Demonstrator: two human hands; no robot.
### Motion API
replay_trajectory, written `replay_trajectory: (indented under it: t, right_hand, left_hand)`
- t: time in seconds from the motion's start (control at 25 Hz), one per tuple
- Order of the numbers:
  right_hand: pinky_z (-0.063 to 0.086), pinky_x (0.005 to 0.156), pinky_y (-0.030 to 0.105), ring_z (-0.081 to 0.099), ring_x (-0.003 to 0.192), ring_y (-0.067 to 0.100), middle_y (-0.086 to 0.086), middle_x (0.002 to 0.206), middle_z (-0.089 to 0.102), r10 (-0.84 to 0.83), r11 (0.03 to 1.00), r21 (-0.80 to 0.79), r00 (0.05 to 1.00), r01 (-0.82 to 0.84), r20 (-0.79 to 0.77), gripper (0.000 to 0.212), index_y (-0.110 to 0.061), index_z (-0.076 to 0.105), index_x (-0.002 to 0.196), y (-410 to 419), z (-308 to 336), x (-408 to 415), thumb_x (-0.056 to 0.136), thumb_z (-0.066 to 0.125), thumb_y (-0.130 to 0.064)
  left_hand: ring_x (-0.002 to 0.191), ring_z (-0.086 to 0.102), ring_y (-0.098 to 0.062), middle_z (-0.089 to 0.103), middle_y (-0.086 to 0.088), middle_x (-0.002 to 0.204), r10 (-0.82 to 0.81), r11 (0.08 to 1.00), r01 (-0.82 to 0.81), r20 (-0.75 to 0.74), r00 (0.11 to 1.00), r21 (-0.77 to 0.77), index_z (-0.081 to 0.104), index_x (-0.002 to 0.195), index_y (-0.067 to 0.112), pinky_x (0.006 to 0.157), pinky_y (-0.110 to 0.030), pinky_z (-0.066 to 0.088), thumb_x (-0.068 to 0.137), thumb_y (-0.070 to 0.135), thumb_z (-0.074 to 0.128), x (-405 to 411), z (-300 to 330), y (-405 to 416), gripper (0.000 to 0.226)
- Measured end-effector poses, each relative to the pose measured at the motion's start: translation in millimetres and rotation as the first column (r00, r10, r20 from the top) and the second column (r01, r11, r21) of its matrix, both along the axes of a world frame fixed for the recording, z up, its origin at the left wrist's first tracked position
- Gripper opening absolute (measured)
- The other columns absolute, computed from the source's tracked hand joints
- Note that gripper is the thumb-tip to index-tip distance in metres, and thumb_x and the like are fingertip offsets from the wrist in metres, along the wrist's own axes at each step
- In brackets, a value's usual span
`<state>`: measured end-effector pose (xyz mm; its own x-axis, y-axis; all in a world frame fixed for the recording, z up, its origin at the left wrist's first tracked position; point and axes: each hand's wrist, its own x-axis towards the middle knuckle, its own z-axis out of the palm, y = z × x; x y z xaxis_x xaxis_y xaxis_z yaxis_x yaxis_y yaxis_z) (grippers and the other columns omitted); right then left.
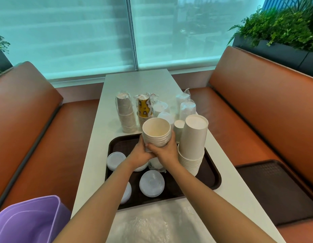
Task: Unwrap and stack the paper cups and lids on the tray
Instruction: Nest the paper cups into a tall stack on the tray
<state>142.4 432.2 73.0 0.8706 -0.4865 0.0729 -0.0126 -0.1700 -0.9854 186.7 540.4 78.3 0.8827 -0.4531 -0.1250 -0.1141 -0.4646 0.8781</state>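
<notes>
You stand at the end of a white table (pixel 134 81) between two orange booth seats, with blinds over the window behind. Both your arms reach forward over the tray (pixel 211 174). Your left hand (pixel 140 151) and right hand (pixel 167 151) wrap around the lower part of a nested cup stack (pixel 156 132), fingers curled tight on it, holding it mouth-up above the tray's far half. Some clear wrap seems to hang under your hands, though you cannot see it well.

Just right of it, one tall upside-down stack (pixel 193 142) stands on the tray's right side. Four lid piles (pixel 151 183) lie on the tray, two partly hidden by your left arm. Beyond the tray, several wrapped packs stand together: one white (pixel 125 114), one patterned yellow (pixel 144 108), the rest in a cluster hard to count.

A second tray (pixel 278 192) lies on the right seat; a purple bin (pixel 27 220) sits at lower left.
</notes>
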Motion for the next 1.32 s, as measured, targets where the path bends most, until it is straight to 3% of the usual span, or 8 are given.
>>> replay_trajectory:
  t: [0.08, 0.2, 0.28, 0.4, 0.52, 0.84, 1.08, 1.32]
  right_hand:
    - [0.044, 0.103, 0.037, 0.052, 0.118, 0.011, -0.004, 0.127, 0.054, 0.012, 0.999, 0.043, 1.000, -0.012, 0.000, 0.101, -0.031, 0.035, 0.127, 0, -8, 2, 0.038, 0.081, -0.048]
    - [0.046, 0.099, 0.035, 0.054, 0.115, 0.011, -0.005, 0.123, 0.055, 0.029, 0.997, 0.074, 1.000, -0.029, 0.004, 0.099, -0.029, 0.035, 0.127, 3, -15, 3, 0.040, 0.080, -0.049]
    - [0.047, 0.098, 0.033, 0.053, 0.115, 0.012, -0.005, 0.124, 0.054, 0.031, 0.997, 0.073, 1.000, -0.031, 0.003, 0.100, -0.026, 0.036, 0.128, 5, -17, 3, 0.042, 0.079, -0.050]
    - [0.042, 0.105, 0.042, 0.047, 0.126, 0.013, -0.001, 0.137, 0.047, 0.016, 0.999, 0.052, 1.000, -0.018, 0.027, 0.111, -0.033, 0.025, 0.141, 8, -21, 3, 0.047, 0.083, -0.047]
    - [0.026, 0.116, 0.037, 0.025, 0.142, 0.011, -0.002, 0.154, 0.024, 0.013, 0.999, -0.045, 0.999, -0.010, 0.047, 0.122, -0.066, -0.003, 0.132, 11, -15, 4, 0.047, 0.083, -0.052]
    - [0.041, 0.107, 0.040, 0.048, 0.126, 0.010, -0.004, 0.136, 0.050, 0.060, 0.996, 0.060, 0.997, -0.062, 0.045, 0.110, -0.024, 0.033, 0.140, 8, -28, 15, 0.045, 0.084, -0.043]
    - [0.029, 0.114, 0.032, 0.032, 0.138, 0.013, -0.001, 0.149, 0.032, 0.025, 0.992, -0.125, 0.997, -0.016, 0.071, 0.121, -0.030, 0.016, 0.144, 9, -9, 16, 0.043, 0.078, -0.055]
    - [0.049, 0.092, 0.030, 0.055, 0.109, 0.006, -0.011, 0.122, 0.055, 0.087, 0.996, -0.038, 0.994, -0.084, 0.062, 0.095, -0.030, 0.038, 0.130, 2, -6, 20, 0.047, 0.082, -0.046]
  left_hand:
    - [0.122, 0.046, -0.019, 0.046, 0.000, 0.123, -0.072, 0.995, 0.078, -0.096, 0.993, 0.066, 0.017, 0.145, 0.013, 0.089, -0.021, 0.038, 0.068, 0.004, 0.072, 8, 4, 9, 0.095]
    - [0.118, 0.049, -0.027, 0.052, -0.011, 0.125, -0.013, 0.985, -0.026, -0.223, 0.975, -0.171, 0.033, 0.142, 0.011, 0.086, -0.028, 0.042, 0.057, 0.007, 0.057, 14, 35, 15, 0.088]
    - [0.127, 0.041, -0.021, 0.044, -0.007, 0.140, 0.115, 0.966, -0.112, 0.000, 0.993, -0.232, 0.036, 0.140, 0.017, 0.098, -0.027, 0.035, 0.079, 0.014, 0.064, 16, 64, 7, 0.067]
    - [0.135, 0.031, -0.015, 0.028, 0.003, 0.151, -0.147, 0.970, 0.051, 0.401, 0.904, 0.240, 0.026, 0.145, 0.034, 0.109, -0.034, 0.029, 0.080, 0.043, 0.069, 21, 93, -15, 0.078]
    - [0.136, 0.033, -0.022, 0.026, 0.000, 0.152, -0.444, 0.729, 0.168, 0.271, 0.854, 0.663, 0.022, 0.146, 0.039, 0.108, -0.041, 0.035, 0.070, 0.050, 0.074, 25, 96, -33, 0.093]
    - [0.130, 0.038, -0.021, 0.034, -0.001, 0.146, -0.493, 0.670, 0.210, 0.214, 0.843, 0.712, 0.032, 0.142, 0.035, 0.104, -0.038, 0.037, 0.068, 0.037, 0.079, 37, 110, -28, 0.088]
    - [0.128, 0.041, -0.022, 0.037, -0.001, 0.142, -0.490, 0.708, 0.151, 0.325, 0.809, 0.690, 0.036, 0.139, 0.036, 0.102, -0.039, 0.040, 0.067, 0.035, 0.076, 30, 120, -31, 0.083]
    - [0.123, 0.044, -0.022, 0.040, 0.002, 0.140, -0.420, 0.784, 0.094, 0.411, 0.809, 0.614, 0.041, 0.134, 0.040, 0.100, -0.042, 0.042, 0.064, 0.036, 0.075, 31, 154, -26, 0.078]
